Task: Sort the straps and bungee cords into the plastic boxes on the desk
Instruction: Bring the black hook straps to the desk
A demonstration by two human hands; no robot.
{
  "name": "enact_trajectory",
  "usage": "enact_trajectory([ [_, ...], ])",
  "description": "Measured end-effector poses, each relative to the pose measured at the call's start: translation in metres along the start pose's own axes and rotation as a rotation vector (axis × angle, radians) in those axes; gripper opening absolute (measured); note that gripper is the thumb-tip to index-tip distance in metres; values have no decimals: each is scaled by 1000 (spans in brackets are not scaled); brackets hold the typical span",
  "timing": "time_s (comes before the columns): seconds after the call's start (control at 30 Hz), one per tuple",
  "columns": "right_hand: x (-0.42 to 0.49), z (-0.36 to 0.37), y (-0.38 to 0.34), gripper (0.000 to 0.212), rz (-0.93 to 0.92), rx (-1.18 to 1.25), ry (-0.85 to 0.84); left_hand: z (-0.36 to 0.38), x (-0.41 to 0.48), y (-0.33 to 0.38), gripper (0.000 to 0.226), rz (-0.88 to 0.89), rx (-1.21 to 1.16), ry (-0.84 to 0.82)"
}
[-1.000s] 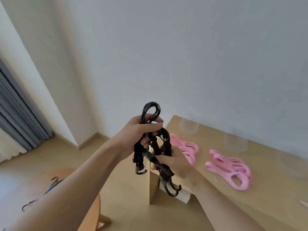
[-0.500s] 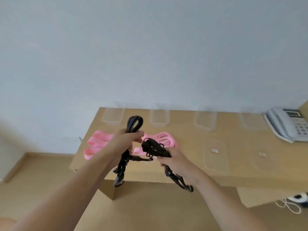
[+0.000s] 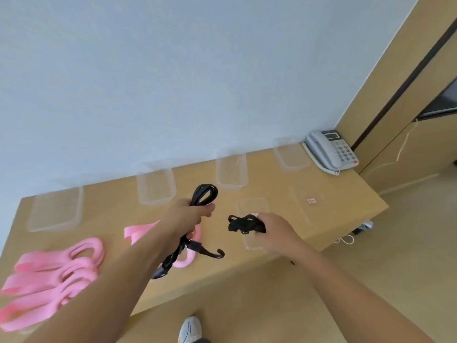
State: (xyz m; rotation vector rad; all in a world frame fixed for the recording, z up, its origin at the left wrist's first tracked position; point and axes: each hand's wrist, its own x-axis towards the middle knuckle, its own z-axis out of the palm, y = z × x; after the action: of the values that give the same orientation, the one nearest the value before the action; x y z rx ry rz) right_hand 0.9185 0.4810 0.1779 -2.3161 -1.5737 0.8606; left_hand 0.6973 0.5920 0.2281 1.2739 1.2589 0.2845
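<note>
Straps (image 3: 49, 273) in pink lie on the desk's (image 3: 346, 194) left end, the left hand (image 3: 188, 216) clenches black looped cords (image 3: 204, 195) above the desk, and the right hand (image 3: 277, 231) grips a black bunched cord (image 3: 244, 224) over a clear lid (image 3: 252, 206).

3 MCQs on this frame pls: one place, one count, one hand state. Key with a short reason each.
1. Where is the telephone?
A) far right end of the desk
B) on the floor
C) inside a box

2. How many clear boxes line the wall?
A) two
B) four
C) six

3. What is the right hand doing?
A) open and empty
B) gripping a bundled black strap
C) pressing the telephone

Key: 1A, it sits at the desk end by the wall. 2B, four open tubs stand in a row. 3B, the fingers curl round the strap.
</note>
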Motion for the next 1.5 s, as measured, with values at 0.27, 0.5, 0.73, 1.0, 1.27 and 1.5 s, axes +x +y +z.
enact_trajectory([
  [0.27,65,-7,14,15,-132,-630,56,6,40,14,27,-62,52,-37],
  [0.5,122,-6,46,27,-265,-672,37,37,58,16,24,-89,159,71],
  [0.73,149,-26,88,89,-308,-356,-140,101,80,16,31,-42,639,238],
  [1.0,143,-63,144,54,-235,130,154,197,102,25,10,185,1128,78],
  [1.27,150,-69,152,48,-218,211,179,246,131,16,15,258,1321,-55],
  [1.5,157,-66,127,47,-246,194,119,255,144,-14,55,359,1259,-48],
])
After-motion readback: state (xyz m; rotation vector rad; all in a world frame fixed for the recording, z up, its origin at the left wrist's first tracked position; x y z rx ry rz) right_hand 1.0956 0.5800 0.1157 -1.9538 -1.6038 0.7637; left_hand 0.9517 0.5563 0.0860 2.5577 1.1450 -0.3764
